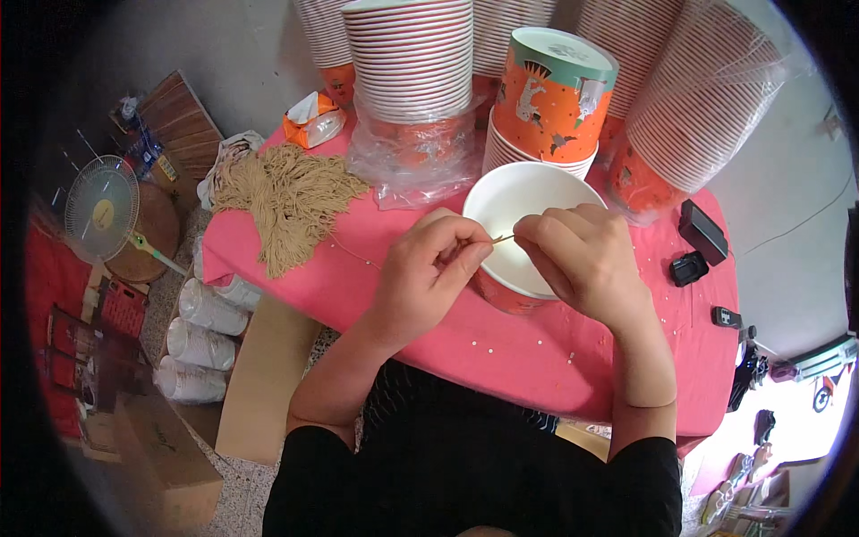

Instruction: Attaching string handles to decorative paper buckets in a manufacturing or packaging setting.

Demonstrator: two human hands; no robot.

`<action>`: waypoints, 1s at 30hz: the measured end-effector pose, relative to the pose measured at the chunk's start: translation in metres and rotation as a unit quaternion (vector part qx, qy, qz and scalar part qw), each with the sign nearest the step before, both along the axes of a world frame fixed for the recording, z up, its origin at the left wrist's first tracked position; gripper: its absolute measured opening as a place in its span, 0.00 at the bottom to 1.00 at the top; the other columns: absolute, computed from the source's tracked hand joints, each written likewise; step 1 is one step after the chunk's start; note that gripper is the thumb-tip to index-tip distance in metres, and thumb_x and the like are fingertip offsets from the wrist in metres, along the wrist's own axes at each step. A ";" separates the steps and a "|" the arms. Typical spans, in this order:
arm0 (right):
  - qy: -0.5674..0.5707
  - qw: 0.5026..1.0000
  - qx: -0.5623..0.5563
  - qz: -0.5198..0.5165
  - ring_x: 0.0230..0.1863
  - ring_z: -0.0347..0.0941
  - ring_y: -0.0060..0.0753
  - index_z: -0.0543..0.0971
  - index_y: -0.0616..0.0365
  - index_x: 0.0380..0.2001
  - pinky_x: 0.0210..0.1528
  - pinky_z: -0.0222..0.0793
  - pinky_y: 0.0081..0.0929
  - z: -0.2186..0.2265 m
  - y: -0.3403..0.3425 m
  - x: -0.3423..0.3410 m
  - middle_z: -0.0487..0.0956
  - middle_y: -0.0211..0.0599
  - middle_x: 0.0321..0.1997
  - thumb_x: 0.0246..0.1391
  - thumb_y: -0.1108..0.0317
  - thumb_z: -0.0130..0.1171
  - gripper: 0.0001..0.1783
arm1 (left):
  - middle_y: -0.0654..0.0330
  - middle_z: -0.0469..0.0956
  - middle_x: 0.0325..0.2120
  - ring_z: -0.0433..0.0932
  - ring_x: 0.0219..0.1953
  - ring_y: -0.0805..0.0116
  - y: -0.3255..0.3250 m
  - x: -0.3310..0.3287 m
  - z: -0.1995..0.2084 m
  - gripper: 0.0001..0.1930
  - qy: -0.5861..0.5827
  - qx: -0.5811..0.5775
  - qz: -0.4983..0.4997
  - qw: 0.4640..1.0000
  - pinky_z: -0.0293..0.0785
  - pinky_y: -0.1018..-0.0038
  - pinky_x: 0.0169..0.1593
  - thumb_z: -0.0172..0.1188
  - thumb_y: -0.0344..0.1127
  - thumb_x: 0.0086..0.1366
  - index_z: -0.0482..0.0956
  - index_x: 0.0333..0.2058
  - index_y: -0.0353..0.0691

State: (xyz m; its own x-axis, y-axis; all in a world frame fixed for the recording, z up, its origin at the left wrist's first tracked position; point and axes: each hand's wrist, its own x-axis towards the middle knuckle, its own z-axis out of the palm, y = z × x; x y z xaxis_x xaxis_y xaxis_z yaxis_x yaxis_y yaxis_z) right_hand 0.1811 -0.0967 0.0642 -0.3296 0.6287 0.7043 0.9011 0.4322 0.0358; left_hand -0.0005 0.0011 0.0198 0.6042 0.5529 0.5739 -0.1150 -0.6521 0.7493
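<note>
Both my hands are held over the near rim of an open paper bucket (pixel 528 192), white inside and orange outside. My left hand (pixel 431 273) is closed in a pinch, and my right hand (pixel 583 258) pinches from the other side. Between the fingertips runs a short piece of thin tan cord (pixel 503 239); its ends are hidden in my fingers. To the left, a heap of loose tan cords (pixel 282 201) lies on the pink tablecloth (pixel 420 336). A thin strand trails from it toward my left hand.
Tall stacks of nested paper buckets (pixel 412 63) stand along the back, some in clear plastic. An upturned orange bucket (pixel 555 98) tops one stack. An orange-white packet (pixel 313 121) lies at back left, a black device (pixel 702 231) at right. Small white bits dot the cloth.
</note>
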 end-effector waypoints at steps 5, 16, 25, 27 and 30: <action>-0.023 0.998 0.060 -0.025 0.19 0.70 0.32 0.74 0.56 0.31 0.22 0.62 0.30 0.001 -0.004 -0.001 0.70 0.30 0.19 0.38 0.73 0.60 0.12 | 0.62 0.73 0.29 0.71 0.26 0.77 0.007 -0.002 -0.002 0.04 -0.020 0.026 -0.007 0.999 0.67 0.80 0.29 0.61 0.24 0.61 0.76 0.34 0.35; 0.027 0.966 0.242 -0.086 0.20 0.71 0.37 0.77 0.59 0.31 0.22 0.63 0.30 0.021 -0.016 0.024 0.77 0.35 0.24 0.40 0.83 0.64 0.12 | 0.63 0.72 0.27 0.69 0.26 0.76 0.019 -0.003 -0.015 0.03 -0.004 0.036 -0.023 0.999 0.66 0.80 0.30 0.61 0.24 0.60 0.78 0.33 0.36; 0.081 0.969 0.199 -0.122 0.18 0.70 0.35 0.76 0.60 0.30 0.21 0.62 0.27 0.018 -0.015 0.028 0.76 0.36 0.23 0.44 0.83 0.63 0.10 | 0.60 0.75 0.29 0.74 0.28 0.72 0.021 -0.007 -0.022 0.08 -0.004 0.086 -0.075 0.993 0.71 0.76 0.30 0.60 0.22 0.58 0.79 0.37 0.36; 0.100 0.973 0.171 -0.121 0.18 0.70 0.34 0.76 0.60 0.30 0.21 0.62 0.27 0.018 -0.016 0.029 0.75 0.37 0.22 0.44 0.83 0.62 0.10 | 0.59 0.76 0.26 0.76 0.26 0.69 0.012 -0.012 -0.025 0.11 -0.024 0.090 0.000 0.996 0.72 0.74 0.29 0.59 0.21 0.57 0.79 0.40 0.35; 0.105 0.974 0.167 -0.111 0.17 0.69 0.35 0.76 0.60 0.30 0.21 0.62 0.27 0.018 -0.014 0.026 0.75 0.37 0.21 0.45 0.83 0.62 0.09 | 0.59 0.75 0.23 0.75 0.23 0.67 -0.010 -0.012 -0.026 0.12 -0.050 0.148 -0.014 0.988 0.72 0.73 0.27 0.60 0.22 0.56 0.78 0.41 0.33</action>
